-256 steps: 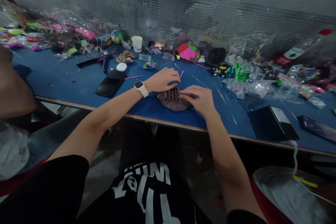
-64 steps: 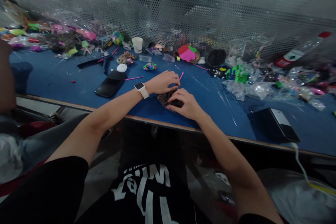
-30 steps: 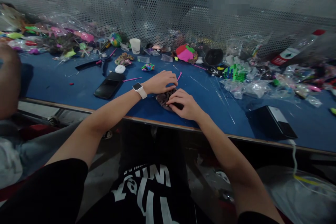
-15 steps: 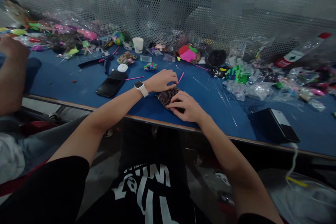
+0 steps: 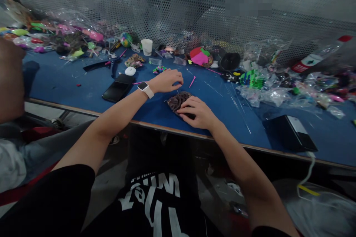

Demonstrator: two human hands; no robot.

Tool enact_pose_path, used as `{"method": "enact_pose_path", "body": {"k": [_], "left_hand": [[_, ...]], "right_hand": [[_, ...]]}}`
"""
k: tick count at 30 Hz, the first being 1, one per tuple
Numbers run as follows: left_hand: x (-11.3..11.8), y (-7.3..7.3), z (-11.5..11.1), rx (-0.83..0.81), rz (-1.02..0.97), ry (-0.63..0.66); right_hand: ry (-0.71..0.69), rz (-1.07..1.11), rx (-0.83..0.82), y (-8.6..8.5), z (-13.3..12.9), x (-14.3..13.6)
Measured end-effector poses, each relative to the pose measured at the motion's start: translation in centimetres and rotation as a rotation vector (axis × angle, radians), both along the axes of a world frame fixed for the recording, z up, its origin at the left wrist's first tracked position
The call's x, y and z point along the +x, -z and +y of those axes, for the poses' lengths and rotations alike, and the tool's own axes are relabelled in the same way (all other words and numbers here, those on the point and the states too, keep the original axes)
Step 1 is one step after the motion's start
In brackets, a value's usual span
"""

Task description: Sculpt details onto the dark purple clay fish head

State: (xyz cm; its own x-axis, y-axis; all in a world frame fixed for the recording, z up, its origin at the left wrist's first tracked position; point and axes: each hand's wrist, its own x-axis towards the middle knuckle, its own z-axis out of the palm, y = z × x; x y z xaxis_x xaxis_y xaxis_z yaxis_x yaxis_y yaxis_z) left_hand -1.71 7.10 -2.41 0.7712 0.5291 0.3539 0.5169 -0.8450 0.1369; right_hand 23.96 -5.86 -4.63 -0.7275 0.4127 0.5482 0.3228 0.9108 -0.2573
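A dark brown piece with wavy ridges [image 5: 178, 100], like modelled clay, lies on the blue table close to its front edge. My right hand [image 5: 199, 112] grips its right side, with thumb and fingers bent around the rim and covering that part. Just above the far left side of the piece hovers my left hand [image 5: 167, 80], a pale-strapped watch on its wrist. Its thumb and fingertips come together in a pinch. A thin sliver shows below them, too small to name. Beyond the piece lies a short pink stick [image 5: 192, 81].
Left of my hands lie a black phone [image 5: 116, 88] and a white oval case [image 5: 130, 71]. A paper cup [image 5: 147, 47], colourful clay pieces and plastic bags line the mesh wall. A bottle [image 5: 317, 57] and a black box-like device [image 5: 290, 133] are right. Another person's arm [image 5: 11, 81] is far left.
My left hand has lifted off the brown piece, moving slightly left and away from me. My right hand keeps its hold. The other person's arm has shifted slightly at the left edge.
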Motion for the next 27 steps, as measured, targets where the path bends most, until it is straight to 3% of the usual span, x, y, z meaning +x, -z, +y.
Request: {"method": "enact_pose_path", "body": {"k": [9,13,16,22,27], "left_hand": [[-3.8,-0.4,2.1,-0.135,0.04,0.012],[-3.9,0.6,3.0,-0.144,0.077,-0.039],[-3.5,1.5,3.3,-0.136,0.057,-0.094],[-2.1,1.8,2.8,-0.236,-0.192,-0.032],[-1.1,1.7,2.1,-0.363,-0.445,0.086]], "right_hand": [[-0.029,0.05,0.006,0.1,0.0,-0.1],[0.017,0.105,-0.026,-0.1,0.0,-0.1],[0.126,0.111,-0.004,-0.7,0.9,0.1],[0.321,-0.026,0.07,-3.1,7.4,0.7],[0.306,-0.021,0.036,-1.4,12.1,-0.2]]}}
